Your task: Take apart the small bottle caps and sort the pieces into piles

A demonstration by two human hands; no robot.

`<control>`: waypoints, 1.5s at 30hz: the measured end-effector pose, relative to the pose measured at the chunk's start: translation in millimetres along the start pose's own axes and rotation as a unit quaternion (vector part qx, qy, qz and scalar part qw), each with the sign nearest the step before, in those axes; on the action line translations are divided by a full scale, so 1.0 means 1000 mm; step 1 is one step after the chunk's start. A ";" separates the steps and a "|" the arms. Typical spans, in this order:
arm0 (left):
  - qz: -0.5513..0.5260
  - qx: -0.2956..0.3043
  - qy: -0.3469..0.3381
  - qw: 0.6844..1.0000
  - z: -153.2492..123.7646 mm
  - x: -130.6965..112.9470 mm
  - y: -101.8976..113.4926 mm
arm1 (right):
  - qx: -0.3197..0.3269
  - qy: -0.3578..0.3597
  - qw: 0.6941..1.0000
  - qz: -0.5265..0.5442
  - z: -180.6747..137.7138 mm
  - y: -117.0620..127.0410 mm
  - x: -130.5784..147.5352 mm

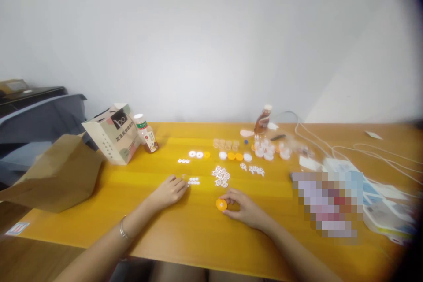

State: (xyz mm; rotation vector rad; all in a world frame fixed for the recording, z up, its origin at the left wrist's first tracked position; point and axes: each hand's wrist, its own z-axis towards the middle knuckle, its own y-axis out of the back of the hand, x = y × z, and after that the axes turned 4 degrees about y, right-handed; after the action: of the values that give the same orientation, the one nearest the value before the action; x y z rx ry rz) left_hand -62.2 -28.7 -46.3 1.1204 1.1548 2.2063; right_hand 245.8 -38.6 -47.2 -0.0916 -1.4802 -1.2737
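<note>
My right hand (241, 206) pinches an orange round disc (221, 204) with a pale centre, held by its right edge just above the table. My left hand (171, 191) rests to the left with its fingers curled down. Its fingertips are beside a cluster of small white round pieces (194, 180), and whatever is in them cannot be made out. Between and beyond my hands lies a pile of white cut-out pieces (220, 176). Farther back is a row of white and orange discs (235, 156), with more discs (199, 154) to its left and small white pieces (183, 161) near them.
Small clear cups (226, 144) stand behind the discs. White round parts (266, 150) are heaped before a brown drink bottle (262, 120). At left are a paper gift bag (115, 136), a labelled bottle (145, 133) and a brown bag (62, 174). Cables (330, 146) and a blurred-out patch (327, 205) lie right.
</note>
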 end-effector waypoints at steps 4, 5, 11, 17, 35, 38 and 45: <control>-0.007 -0.006 -0.008 1.000 0.002 0.000 0.000 | 0.001 0.002 1.000 -0.002 0.000 0.000 0.000; -0.009 -0.009 -0.008 1.000 0.002 0.000 -0.001 | 0.000 0.002 1.000 0.000 0.000 0.000 0.000; -0.011 -0.015 -0.006 1.000 0.002 0.001 -0.003 | -0.001 0.001 1.000 0.006 0.001 0.000 0.000; -0.055 -0.062 0.020 0.996 0.014 -0.010 0.005 | -0.004 0.000 1.000 0.000 0.000 0.000 0.000; -0.162 -0.058 -0.068 0.983 0.068 -0.054 0.006 | -0.014 0.044 0.998 -0.048 0.006 -0.009 -0.007; -0.149 -0.065 -0.090 0.983 0.067 -0.052 0.005 | -0.013 0.045 0.998 -0.047 0.006 -0.009 -0.006; -0.132 -0.069 -0.133 0.980 0.065 -0.049 0.004 | -0.008 0.039 0.997 -0.062 0.006 -0.009 -0.004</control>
State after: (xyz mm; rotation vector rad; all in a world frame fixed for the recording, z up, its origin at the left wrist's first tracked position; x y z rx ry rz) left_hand 19.7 -31.0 -44.3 1.0934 0.9595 1.8406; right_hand 237.1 -35.5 -54.3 0.0398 -1.4259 -1.3727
